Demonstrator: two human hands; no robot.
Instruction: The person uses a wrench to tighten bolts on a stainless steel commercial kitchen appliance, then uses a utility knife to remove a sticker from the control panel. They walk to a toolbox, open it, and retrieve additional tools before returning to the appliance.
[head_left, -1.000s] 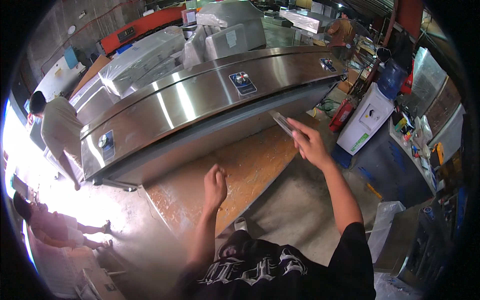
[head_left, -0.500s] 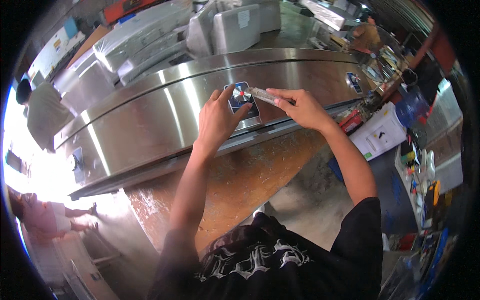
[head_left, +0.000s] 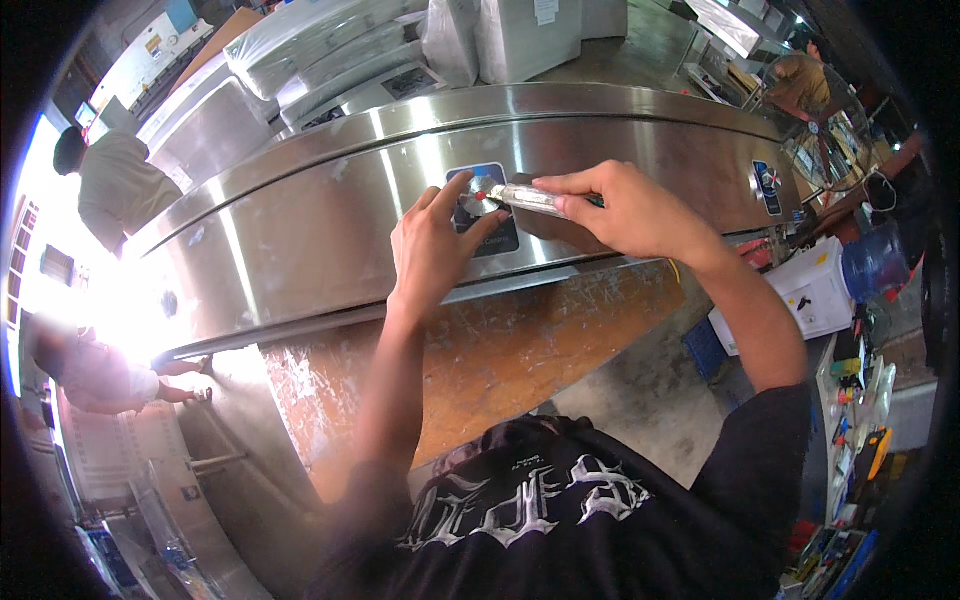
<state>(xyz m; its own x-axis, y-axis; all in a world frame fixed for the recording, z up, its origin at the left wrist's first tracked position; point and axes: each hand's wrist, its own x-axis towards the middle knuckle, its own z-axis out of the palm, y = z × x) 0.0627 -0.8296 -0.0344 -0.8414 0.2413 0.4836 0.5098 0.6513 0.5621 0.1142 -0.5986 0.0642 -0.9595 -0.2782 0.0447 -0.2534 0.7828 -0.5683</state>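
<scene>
— What is being worked on?

— A small dark blue panel with a round silvery dial at its centre, set flat into the sloping front of a long stainless-steel cabinet.

— And the tool?

— A slim screwdriver with a clear handle and red end, lying almost level, its tip touching the dial.

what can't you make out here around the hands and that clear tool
- Tool tip: head view, too small to tell its type.
- Round part on the dark panel: partly covered by the left hand.
- Tool handle: hidden inside the right hand.
</scene>
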